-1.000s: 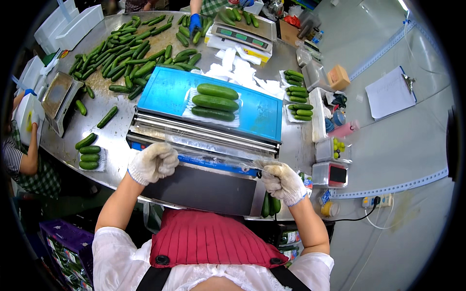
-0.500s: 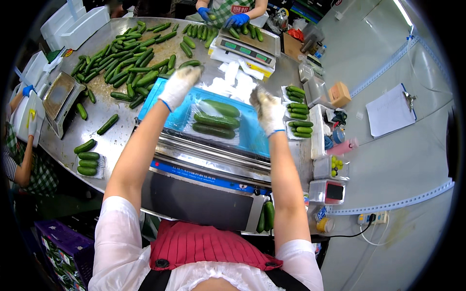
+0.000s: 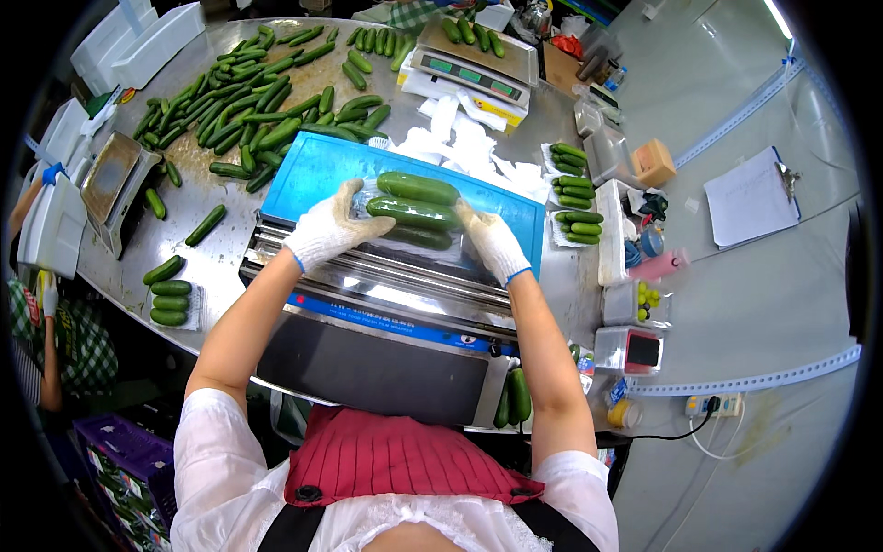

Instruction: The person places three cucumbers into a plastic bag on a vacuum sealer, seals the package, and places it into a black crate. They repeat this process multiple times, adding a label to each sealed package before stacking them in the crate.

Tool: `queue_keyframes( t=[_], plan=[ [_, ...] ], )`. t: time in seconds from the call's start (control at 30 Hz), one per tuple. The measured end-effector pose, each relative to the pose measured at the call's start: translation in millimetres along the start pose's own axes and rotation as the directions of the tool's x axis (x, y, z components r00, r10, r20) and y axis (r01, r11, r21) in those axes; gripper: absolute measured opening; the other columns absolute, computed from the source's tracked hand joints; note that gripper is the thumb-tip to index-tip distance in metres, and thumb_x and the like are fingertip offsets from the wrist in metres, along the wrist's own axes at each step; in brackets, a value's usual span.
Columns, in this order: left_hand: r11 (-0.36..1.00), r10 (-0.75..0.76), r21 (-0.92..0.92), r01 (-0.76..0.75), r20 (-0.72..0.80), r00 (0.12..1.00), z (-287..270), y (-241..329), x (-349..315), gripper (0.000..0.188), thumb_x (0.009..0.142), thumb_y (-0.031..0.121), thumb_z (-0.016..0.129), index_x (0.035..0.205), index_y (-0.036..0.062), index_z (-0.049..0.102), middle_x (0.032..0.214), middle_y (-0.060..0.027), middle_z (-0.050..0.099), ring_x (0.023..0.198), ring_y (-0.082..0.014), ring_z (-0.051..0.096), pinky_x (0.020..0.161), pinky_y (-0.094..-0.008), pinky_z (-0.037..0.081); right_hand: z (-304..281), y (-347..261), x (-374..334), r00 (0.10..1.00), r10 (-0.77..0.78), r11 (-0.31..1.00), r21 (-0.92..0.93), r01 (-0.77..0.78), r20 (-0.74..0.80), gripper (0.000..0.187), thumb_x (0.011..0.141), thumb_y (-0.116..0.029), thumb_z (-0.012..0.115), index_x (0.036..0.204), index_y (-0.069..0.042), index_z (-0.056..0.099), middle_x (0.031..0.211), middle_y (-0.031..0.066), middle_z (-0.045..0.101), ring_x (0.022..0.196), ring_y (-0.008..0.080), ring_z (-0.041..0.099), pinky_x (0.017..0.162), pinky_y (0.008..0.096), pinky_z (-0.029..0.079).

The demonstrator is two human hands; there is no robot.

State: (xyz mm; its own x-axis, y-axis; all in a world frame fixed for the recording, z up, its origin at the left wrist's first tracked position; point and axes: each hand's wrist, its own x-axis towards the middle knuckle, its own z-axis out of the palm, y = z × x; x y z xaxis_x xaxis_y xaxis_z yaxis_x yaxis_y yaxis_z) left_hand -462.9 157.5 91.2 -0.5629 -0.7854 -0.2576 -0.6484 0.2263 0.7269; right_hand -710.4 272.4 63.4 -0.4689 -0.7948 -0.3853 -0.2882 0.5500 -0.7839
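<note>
Between my two white-gloved hands is a pack of three cucumbers (image 3: 416, 213), under clear shiny film. My left hand (image 3: 329, 225) grips the left end of the pack, thumb and fingers on the film. At the right end, my right hand (image 3: 490, 241) holds the film and the pack's edge, fingers pointing inward. Beneath the pack lies the blue top plate (image 3: 308, 175) of a film wrapping machine (image 3: 368, 368). Metal rollers run across the machine in front of the pack. The pack's underside is hidden.
Loose cucumbers (image 3: 235, 101) pile up at the back left of the steel table. A scale (image 3: 469, 69) and crumpled white sheets (image 3: 430, 144) sit beyond the machine. Packs of cucumbers (image 3: 577, 191) line the right side. Another scale (image 3: 112, 189) stands left.
Both hands have come down and closer onto the ends of the cucumber pack, the left moving nearer. The co-worker's blue-gloved hands at the far scale have gone from sight.
</note>
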Motion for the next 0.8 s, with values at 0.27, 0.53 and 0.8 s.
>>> queue_keyframes(
  t=[0.27,0.53,0.8],
  plan=[
    [0.997,0.066,-0.044,-0.07,-0.097,0.993,15,-2,-4,0.091,0.077,0.05,0.075,0.141,-0.006,0.043,0.136,-0.0271,0.053,0.127,-0.0349,0.052,0.107,-0.0371,0.041,28,37,13,0.999,-0.049,0.719,0.694,0.038,-0.003,0.042,0.103,-0.028,0.048,0.126,0.007,0.055,0.114,0.0142,0.062,0.099,0.0214,0.058,0.088,0.0332,0.048],
    [0.931,0.07,-0.349,-0.108,-0.118,0.99,21,-13,-69,0.074,0.081,0.029,0.076,0.138,-0.0083,0.047,0.135,-0.0241,0.055,0.127,-0.0264,0.053,0.108,-0.0346,0.039,22,8,-75,0.992,0.113,0.79,0.6,-0.121,0.05,0.04,0.101,-0.033,0.05,0.12,0.001,0.06,0.09,0.0077,0.059,0.072,0.015,0.053,0.059,0.0306,0.043],
    [0.81,-0.178,-0.53,0.251,0.185,0.966,57,-59,-190,0.069,0.089,0.022,0.068,0.145,-0.0012,0.036,0.118,-0.0167,0.061,0.102,-0.0188,0.058,0.088,-0.0334,0.049,47,81,-204,0.972,0.089,0.885,0.431,-0.177,0.217,0.037,0.105,-0.028,0.045,0.123,0.002,0.056,0.114,0.011,0.064,0.103,0.0172,0.06,0.093,0.0292,0.047]
  ],
)
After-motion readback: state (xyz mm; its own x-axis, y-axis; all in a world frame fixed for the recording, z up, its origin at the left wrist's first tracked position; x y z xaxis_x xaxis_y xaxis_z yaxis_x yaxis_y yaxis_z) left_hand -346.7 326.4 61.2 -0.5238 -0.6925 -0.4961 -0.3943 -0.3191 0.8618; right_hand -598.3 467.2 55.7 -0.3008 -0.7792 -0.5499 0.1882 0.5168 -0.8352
